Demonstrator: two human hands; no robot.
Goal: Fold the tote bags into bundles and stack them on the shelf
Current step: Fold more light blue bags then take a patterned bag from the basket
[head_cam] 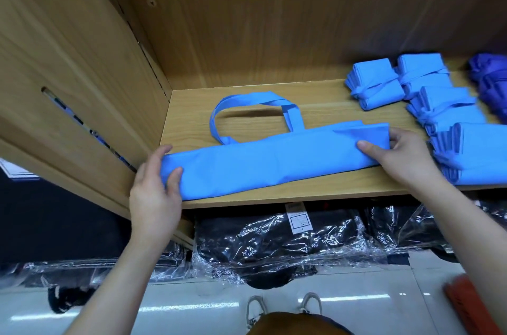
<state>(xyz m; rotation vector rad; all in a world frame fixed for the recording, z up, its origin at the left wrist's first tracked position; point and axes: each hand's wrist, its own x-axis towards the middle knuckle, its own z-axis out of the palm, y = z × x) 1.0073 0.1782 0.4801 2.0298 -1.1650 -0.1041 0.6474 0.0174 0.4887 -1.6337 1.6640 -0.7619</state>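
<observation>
1. Head view, task item: one light-blue tote bag (274, 161) is lying on the wooden shelf (301, 193), folded lengthwise into a long flat strip. It is running from 8 o'clock up toward 3 o'clock across the middle of the frame.
2. Its handles (241, 104) are looping out flat on the shelf board at the strip's 12 o'clock side.
3. The left hand (153, 192) is pinching the strip's 8 o'clock end, with the thumb lying on top and the fingers curling round the far edge.
4. The right hand (403, 153) is pinching the 3 o'clock end in the same way, thumb on top.
5. Count: four light-blue tied bundles (373, 85) are sitting in a cluster at 2 to 3 o'clock, just beside the right hand. The nearest one is being cut by the frame edge.
6. One darker blue cloth (491, 82) is showing at the 2 o'clock edge, too blurred to describe.
7. Lower compartment, at 6 o'clock: dark packages in clear plastic (274, 238) are lying beneath the shelf board. Their number is not being resolved.
8. Two shoes (285, 304) are standing on the pale floor at 6 o'clock.
</observation>
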